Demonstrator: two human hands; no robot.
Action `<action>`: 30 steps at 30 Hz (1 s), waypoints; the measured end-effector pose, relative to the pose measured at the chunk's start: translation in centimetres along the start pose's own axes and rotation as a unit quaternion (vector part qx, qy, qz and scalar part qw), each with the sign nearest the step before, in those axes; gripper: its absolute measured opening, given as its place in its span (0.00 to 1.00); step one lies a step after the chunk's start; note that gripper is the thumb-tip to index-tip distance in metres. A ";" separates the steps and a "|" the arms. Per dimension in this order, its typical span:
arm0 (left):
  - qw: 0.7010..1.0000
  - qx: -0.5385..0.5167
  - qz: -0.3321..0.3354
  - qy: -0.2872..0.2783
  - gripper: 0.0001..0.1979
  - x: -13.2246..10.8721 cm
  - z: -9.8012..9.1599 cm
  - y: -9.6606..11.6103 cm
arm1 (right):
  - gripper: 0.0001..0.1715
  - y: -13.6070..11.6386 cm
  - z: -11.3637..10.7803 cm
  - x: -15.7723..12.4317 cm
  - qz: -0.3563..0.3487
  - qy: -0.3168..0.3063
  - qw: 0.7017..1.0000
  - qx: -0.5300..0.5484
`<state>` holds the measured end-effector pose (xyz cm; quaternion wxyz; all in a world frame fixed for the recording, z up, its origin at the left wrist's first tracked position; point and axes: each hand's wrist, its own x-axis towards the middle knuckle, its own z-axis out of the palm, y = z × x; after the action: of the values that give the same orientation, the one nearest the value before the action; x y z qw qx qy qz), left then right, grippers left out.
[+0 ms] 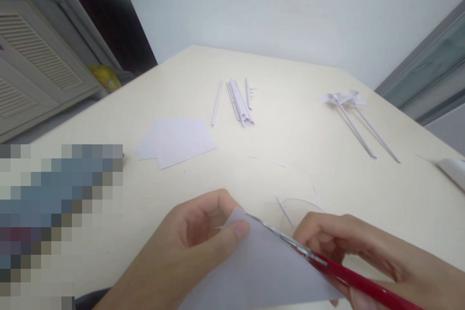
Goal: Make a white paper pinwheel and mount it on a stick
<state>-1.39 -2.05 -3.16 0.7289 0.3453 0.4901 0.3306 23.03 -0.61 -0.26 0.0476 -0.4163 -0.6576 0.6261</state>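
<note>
Left hand (203, 235): pinching the paper sheet (265, 266) near its top corner, thumb on the face, fingers behind. Right hand (366, 237): wrapped around the red-handled scissors (334, 268). Sheet hangs from the left thumb toward the near edge of view, between the hands. Blades lie along its right-hand edge, tip reaching the corner right by the left thumb; can't tell if they're fully closed.

Looks like an edge trim. To do it well, I'd:
- keep the left thumb and fingers off the blade line; tip is too near them for comfort
- hold the sheet taut with the left hand, no sag under the blades
- go with long, even strokes, feeding paper in rather than twisting the right wrist
- avoid snapping the tip shut mid-edge, it leaves a notch

Around the hands on the desk (290, 135): a thin paper strip (285, 211) just beyond the right hand's fingers, looks like offcut. Overlapping loose sheets (185, 141) beyond the left hand. Bundle of rolled paper tubes (240, 104) farther out, ahead of the gap between hands. Two paper pinwheels (336, 99) well beyond the right hand.
</note>
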 end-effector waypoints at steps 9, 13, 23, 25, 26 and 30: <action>0.999 0.023 -0.020 -0.030 0.12 0.3 -0.1 -0.2 | 0.07 -0.4 0.3 0.1 0.022 0.008 0.999 0.023; 0.999 0.022 -0.006 -0.023 0.14 0.4 0.2 -0.5 | 0.07 -0.4 0.2 0.1 0.025 0.004 0.999 0.036; 0.999 -0.015 -0.044 -0.009 0.15 0.3 0.6 -0.8 | 0.08 -0.6 0.6 0.2 0.033 -0.016 0.998 0.053; 0.999 -0.016 -0.046 -0.009 0.16 0.4 0.6 -0.8 | 0.08 -0.7 0.7 0.4 0.031 -0.021 0.998 0.057; 0.999 -0.016 -0.045 -0.009 0.16 0.4 0.7 -0.8 | 0.09 -0.7 0.7 0.4 0.030 -0.023 0.997 0.061; 0.999 -0.018 -0.033 -0.011 0.15 0.4 0.6 -0.8 | 0.12 -0.5 0.6 0.6 0.032 -0.032 0.995 0.089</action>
<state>-0.55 -2.27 -3.81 0.7508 0.3190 0.4876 0.3111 22.07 -0.71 -0.24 0.0432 -0.4110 -0.5872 0.6960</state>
